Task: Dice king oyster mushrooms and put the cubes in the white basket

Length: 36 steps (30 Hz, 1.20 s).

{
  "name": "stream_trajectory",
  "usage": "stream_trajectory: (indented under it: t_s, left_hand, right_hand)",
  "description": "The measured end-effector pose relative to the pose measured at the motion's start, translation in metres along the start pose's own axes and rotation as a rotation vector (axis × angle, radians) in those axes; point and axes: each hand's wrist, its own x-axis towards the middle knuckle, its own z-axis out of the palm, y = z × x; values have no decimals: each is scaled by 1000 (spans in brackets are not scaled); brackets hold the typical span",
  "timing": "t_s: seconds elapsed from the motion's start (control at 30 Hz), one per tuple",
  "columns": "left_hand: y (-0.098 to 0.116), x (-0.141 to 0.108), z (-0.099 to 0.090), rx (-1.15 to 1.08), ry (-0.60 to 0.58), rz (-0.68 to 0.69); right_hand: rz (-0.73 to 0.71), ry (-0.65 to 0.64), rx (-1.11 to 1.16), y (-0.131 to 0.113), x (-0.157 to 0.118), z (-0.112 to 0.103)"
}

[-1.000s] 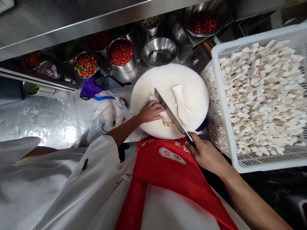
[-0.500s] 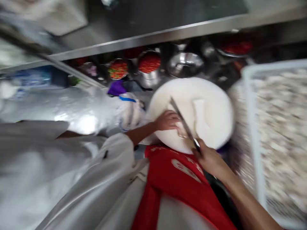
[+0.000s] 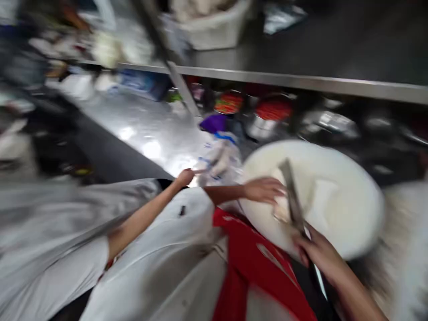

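Note:
On a round white cutting board (image 3: 357, 214), my left hand (image 3: 262, 190) presses its fingers on a pale piece of food (image 3: 281, 208). My right hand (image 3: 319, 249) is wrapped round the handle of a knife (image 3: 291, 191). The blade stands close beside the pale piece, right of my left fingertips; blur hides whether it touches. A flat white piece (image 3: 323, 201), its kind unclear, lies on the board to the right of the blade.
A co-worker's hand (image 3: 185, 177) points towards a clear plastic bag (image 3: 219, 158) of pale food left of the board. Behind stand containers of chopped red-and-green pieces (image 3: 228, 102) and red pieces (image 3: 273, 109), plus a metal bowl (image 3: 329, 125). A steel shelf edge (image 3: 284, 79) runs above.
The view has swung left, so the board sits further right and the crate at right is mostly out of view. A co-worker's arm has reached in with a finger extended towards the bag.

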Motion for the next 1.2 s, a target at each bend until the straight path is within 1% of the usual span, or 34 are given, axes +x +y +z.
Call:
stream_trajectory:
  t_s: [0.03, 0.07, 0.13, 0.17, 0.27, 0.33, 0.4, 0.53, 0.63, 0.73, 0.83, 0.93, 1.0, 1.1, 1.2]
  left_hand:
    - [-9, -8, 3, -54, 30, -66]
    - [-19, -13, 8, -113, 56, -86]
    - [-36, -15, 21, -226, 133, -118]
    - [-41, -14, 28, -279, 158, -118]
    - [-44, -10, 39, -386, 188, -111]
    - [-40, -10, 40, -408, 193, -103]
    - [-39, -10, 40, -416, 198, -91]
    - [-42, -9, 40, -443, 170, -83]
    - [-43, -7, 40, -457, 150, -89]
    - [-43, -7, 40, -468, 153, -93]
    - [-42, -7, 40, -466, 171, -89]
    - [-43, -7, 41, -460, 211, -84]
    - [-42, -8, 42, -452, 248, -82]
    - [-43, -11, 45, -445, 293, -86]
    - [-48, -13, 48, -509, 311, -90]
  right_hand:
    - [86, -65, 129, -17, 3, -7]
    - [118, -90, 209, -32, 6, -15]
    - [156, -43, 235, -48, 7, -27]
    - [161, 17, 191, -51, 4, -31]
    - [117, 206, -76, -53, -16, -28]
    - [71, 266, -231, -53, -29, -20]
    - [44, 255, -313, -54, -34, -11]
    - [49, 194, -368, -60, -32, -2]
    - [73, 170, -369, -64, -32, -8]
    - [105, 117, -361, -67, -30, -16]
    - [156, 83, -361, -64, -12, -12]
    - [202, 95, -371, -57, 12, 2]
    - [187, 111, -361, -53, 23, 10]
    - [134, 116, -323, -50, 28, 15]
    - [129, 143, -298, -55, 26, 17]
